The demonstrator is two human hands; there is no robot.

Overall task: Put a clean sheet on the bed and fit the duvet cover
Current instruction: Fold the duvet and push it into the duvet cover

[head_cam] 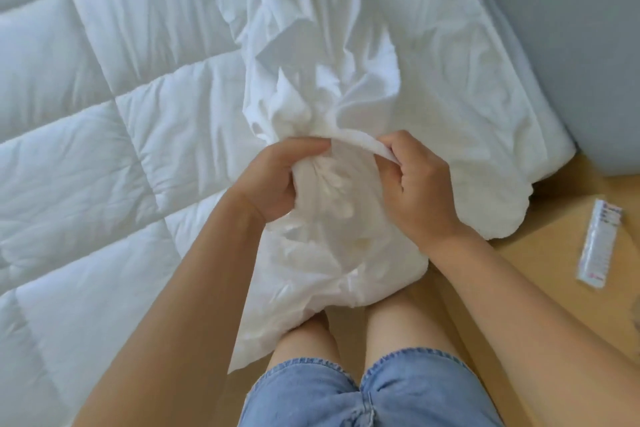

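A white quilted duvet point(104, 121) lies spread across the left and middle of the view. Over its right part lies a crumpled white duvet cover point(346, 45), bunched toward me. My left hand point(277, 180) grips a gathered wad of the cover near its edge. My right hand point(412, 191) pinches a folded hem of the cover between thumb and curled fingers, just right of the left hand. A loose bulge of the cover point(329, 270) hangs down over my knees.
Wooden floor point(540, 263) shows at the lower right, with a small white packet point(599, 246) lying on it. A grey wall or bed panel point(571, 28) rises at the upper right. My legs in denim shorts point(363, 395) are at the bottom.
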